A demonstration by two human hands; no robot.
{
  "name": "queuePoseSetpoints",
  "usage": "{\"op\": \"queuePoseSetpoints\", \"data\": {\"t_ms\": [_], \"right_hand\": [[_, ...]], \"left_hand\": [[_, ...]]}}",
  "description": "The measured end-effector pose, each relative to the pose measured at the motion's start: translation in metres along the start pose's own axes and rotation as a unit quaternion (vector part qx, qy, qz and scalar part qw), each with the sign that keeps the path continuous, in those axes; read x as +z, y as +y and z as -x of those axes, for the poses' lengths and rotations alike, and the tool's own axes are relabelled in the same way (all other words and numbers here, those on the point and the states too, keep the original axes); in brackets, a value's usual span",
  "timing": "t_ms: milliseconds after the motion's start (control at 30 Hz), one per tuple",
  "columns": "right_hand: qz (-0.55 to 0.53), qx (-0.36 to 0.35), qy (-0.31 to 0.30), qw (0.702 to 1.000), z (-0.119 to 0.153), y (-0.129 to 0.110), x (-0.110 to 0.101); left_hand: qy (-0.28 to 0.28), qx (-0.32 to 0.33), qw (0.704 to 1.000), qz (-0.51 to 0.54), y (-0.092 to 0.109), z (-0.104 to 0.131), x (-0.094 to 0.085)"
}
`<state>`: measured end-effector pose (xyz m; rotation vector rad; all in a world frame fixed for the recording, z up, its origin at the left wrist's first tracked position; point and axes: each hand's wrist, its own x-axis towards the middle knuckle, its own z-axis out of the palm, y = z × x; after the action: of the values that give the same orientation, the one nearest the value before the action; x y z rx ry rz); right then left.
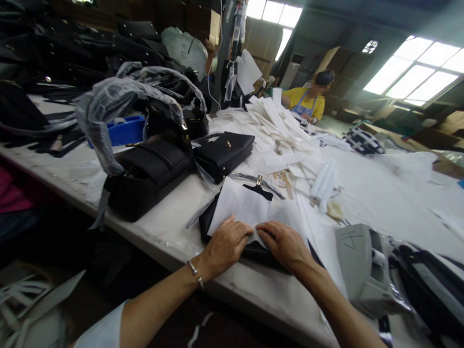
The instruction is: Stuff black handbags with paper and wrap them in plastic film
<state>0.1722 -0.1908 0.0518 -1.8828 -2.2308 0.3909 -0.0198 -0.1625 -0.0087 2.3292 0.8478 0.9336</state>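
Note:
A black handbag (265, 255) lies at the near edge of the table with a white sheet (240, 202) spread over it. My left hand (229, 240) has its fingers curled and pressed together on the sheet's near edge. Close beside it, my right hand (285, 242) grips the same edge, its fingertips almost meeting the left ones. Beyond the sheet, the bag's black flap tab with a gold clasp (259, 180) sticks out, and a plastic-wrapped handle arches behind it. What lies under my fingertips is hidden.
To the left stand a black bag (152, 171) with a wrapped handle and a smaller black bag (227, 153). White strips (275, 119) are heaped behind. A grey tape dispenser (360, 265) stands at right. A person in yellow (305, 100) sits across the table.

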Motion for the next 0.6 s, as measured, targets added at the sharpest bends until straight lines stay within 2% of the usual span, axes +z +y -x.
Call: {"op": "queuePoseSetpoints", "data": {"t_ms": [200,433,600], "right_hand": [[-0.006,-0.027,-0.007,1.000,-0.0002,-0.0009,-0.0020],[0.056,-0.015,-0.014,0.998,-0.0030,-0.0021,0.0030],[0.079,-0.001,-0.033,0.996,-0.0069,-0.0062,0.0020]], "left_hand": [[-0.008,0.002,0.999,0.031,0.0000,-0.0018,-0.0037],[-0.044,0.060,0.996,-0.043,-0.0031,0.0024,-0.0005],[-0.075,0.056,0.992,-0.089,0.0004,0.0004,-0.0005]]}}
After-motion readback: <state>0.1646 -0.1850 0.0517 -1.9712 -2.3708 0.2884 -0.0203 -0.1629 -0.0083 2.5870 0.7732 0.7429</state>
